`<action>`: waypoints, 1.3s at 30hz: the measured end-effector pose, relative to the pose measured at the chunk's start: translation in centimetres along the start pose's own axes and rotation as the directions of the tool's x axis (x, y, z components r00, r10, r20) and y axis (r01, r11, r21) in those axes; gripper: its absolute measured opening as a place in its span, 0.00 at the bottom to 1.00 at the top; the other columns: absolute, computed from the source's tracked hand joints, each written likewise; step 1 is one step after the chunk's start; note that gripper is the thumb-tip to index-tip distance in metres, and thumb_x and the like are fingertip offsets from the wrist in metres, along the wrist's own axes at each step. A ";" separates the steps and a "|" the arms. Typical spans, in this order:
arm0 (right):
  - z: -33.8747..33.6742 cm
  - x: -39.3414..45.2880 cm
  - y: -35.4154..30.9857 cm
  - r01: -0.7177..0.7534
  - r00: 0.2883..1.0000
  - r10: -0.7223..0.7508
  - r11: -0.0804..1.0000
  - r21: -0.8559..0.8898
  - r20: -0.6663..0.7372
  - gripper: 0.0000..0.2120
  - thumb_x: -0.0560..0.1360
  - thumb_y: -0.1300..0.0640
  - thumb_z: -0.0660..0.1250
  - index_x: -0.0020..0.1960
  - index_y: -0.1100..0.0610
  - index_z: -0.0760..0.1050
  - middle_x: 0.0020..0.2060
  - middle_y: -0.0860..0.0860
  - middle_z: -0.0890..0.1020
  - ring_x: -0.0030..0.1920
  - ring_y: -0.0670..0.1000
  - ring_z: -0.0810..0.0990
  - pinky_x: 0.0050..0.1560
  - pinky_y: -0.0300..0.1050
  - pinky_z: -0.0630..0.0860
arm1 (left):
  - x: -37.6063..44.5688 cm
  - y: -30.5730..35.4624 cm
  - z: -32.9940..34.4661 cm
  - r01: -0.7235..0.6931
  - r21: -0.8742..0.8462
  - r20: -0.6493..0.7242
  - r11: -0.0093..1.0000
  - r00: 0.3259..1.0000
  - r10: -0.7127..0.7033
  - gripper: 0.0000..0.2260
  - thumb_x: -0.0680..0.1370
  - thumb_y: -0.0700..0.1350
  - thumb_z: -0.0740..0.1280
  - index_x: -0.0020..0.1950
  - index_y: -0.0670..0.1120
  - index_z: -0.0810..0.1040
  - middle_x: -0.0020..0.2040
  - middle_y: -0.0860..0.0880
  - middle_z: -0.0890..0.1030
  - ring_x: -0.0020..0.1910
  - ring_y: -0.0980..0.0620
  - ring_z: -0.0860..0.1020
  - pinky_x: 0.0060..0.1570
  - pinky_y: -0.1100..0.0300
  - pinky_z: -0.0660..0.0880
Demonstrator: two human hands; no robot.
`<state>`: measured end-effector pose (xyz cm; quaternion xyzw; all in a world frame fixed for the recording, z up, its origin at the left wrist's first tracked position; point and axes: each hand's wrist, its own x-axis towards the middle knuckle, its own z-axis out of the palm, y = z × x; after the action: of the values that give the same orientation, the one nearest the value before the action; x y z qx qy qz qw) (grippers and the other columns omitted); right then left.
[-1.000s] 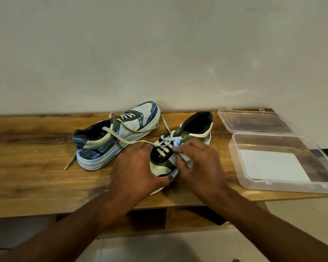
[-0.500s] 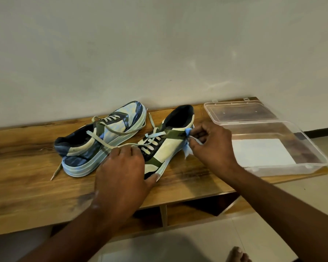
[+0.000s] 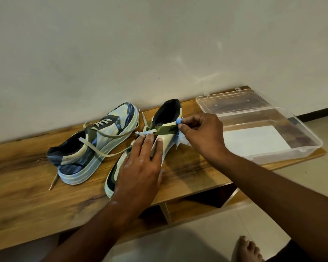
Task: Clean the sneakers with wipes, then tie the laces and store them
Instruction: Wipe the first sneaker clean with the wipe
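- Head view: the left hand (image 3: 140,167) lies flat over the toe and laces of the near sneaker (image 3: 165,148) on the tabletop (image 3: 27,195), fingers straight, pressing it down rather than curling round it.
- The right hand (image 3: 203,137) pinches a wipe (image 3: 180,139) between thumb and curled fingers, against the sneaker's outer side by the collar.
- To do this step well, I judge: keep the left palm's weight on the toe so the sneaker cannot slide, and draw the wipe along the side panel and down to the sole edge, refolding it to a fresh face as it soils.
- The second sneaker (image 3: 95,146) lies just beside on the left, laces loose and trailing on the wood.
- The open box (image 3: 311,146) stands to the right, a white sheet inside.
- Hard to make out: the left hand covers the near sneaker's laces; the wipe is mostly hidden by the right hand's fingers; the sneaker's far sole cannot be seen.
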<state>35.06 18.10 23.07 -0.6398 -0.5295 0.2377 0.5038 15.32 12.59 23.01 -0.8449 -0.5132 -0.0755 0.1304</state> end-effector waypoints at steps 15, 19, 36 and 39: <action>2.9 0.5 -2.1 0.091 0.994 -0.091 0.996 0.014 0.057 0.08 0.74 0.63 0.76 0.52 0.55 0.87 0.42 0.42 0.83 0.40 0.35 0.81 0.41 0.25 0.75 | 0.1 -3.2 0.1 0.158 -0.183 -0.074 0.970 0.982 -0.174 0.28 0.75 0.50 0.76 0.72 0.42 0.77 0.68 0.42 0.78 0.64 0.40 0.79 0.54 0.45 0.81; 2.7 0.4 -1.9 0.110 0.993 -0.110 0.994 -0.005 0.044 0.08 0.75 0.63 0.75 0.52 0.54 0.87 0.42 0.41 0.83 0.41 0.34 0.81 0.43 0.26 0.76 | 0.3 -3.5 0.1 0.147 -0.262 -0.079 0.954 0.982 -0.173 0.27 0.73 0.46 0.77 0.71 0.43 0.78 0.65 0.44 0.80 0.60 0.42 0.81 0.53 0.46 0.81; 0.9 -0.4 -2.2 0.435 0.897 -0.442 0.883 -0.176 -0.006 0.10 0.72 0.61 0.72 0.52 0.55 0.87 0.46 0.53 0.85 0.46 0.52 0.83 0.50 0.51 0.81 | 0.9 -6.3 -5.0 0.332 -0.801 0.144 0.499 0.914 -0.379 0.18 0.70 0.41 0.81 0.56 0.56 0.86 0.49 0.64 0.85 0.45 0.66 0.84 0.45 0.75 0.76; 1.9 -0.7 -2.5 0.486 0.874 -0.481 0.851 -0.198 0.077 0.11 0.72 0.65 0.74 0.53 0.56 0.87 0.45 0.52 0.83 0.46 0.51 0.82 0.49 0.43 0.78 | 1.1 -6.9 -4.8 0.338 -0.708 0.109 0.621 0.920 -0.376 0.17 0.75 0.44 0.75 0.63 0.56 0.85 0.57 0.63 0.83 0.51 0.69 0.80 0.52 0.78 0.71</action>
<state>32.13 18.03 24.44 -0.5332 -0.7015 0.0538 0.4698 9.72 15.12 28.83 -0.7073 -0.5968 -0.3135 -0.2126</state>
